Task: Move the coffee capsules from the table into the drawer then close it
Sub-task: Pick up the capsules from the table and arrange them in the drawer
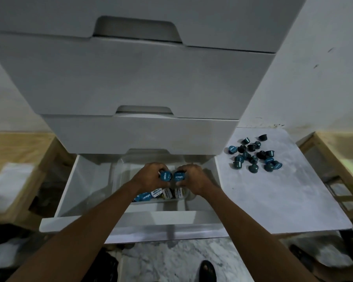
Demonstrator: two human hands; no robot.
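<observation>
Bottom centre of the frame: a dark shoe on pale marbled floor. Just above it, the white drawer is pulled out, and both forearms reach over its front edge from the lower corners.

Inside the drawer sits a clear tray. At the tray's near end lie loose capsules, some w/ blue lids and some w/ white labels – exact count not readable.

Mid-frame, over the tray, the hands are side by side. The left hand has its fingers curled round a blue-lidded capsule, the left pod, lid facing the camera. The right hand grips another the same way, the right pod. The two lids are almost touching; neither pod rests on the tray contents.

Right of the drawer, centre-right of the frame, is a white table. At its far end is a heap of dark teal capsules, approx. twenty, some upright and some tipped, well apart from the hands.

Upper half of the frame – two closed white drawer fronts w/ cut-out grips. A pale wall is at upper right.
</observation>
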